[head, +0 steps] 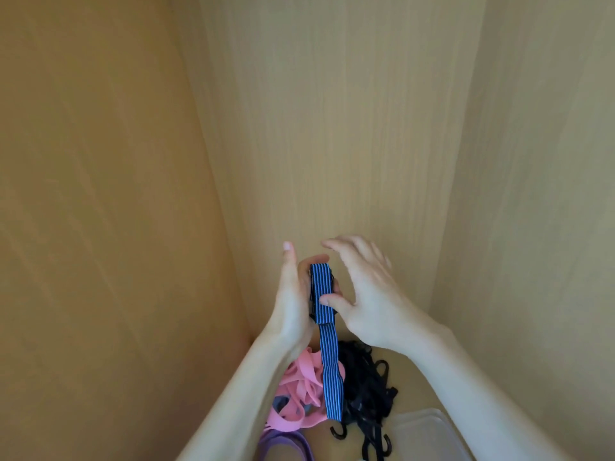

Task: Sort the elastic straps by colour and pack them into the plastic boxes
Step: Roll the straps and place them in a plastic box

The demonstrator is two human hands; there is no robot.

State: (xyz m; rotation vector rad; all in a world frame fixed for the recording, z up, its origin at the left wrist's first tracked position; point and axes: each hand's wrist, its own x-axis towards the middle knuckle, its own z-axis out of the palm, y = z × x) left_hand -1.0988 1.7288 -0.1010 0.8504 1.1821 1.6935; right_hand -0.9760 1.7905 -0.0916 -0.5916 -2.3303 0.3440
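Gripping folded, ribbed blue-striped strap (329, 354) in left hand (293, 304) | right hand (369, 301) fingers spread, thumb pressing it

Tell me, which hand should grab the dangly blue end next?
Probably the right hand: its fingers are spread and free, only its thumb touching the blue strap. The left hand is holding the folded part.
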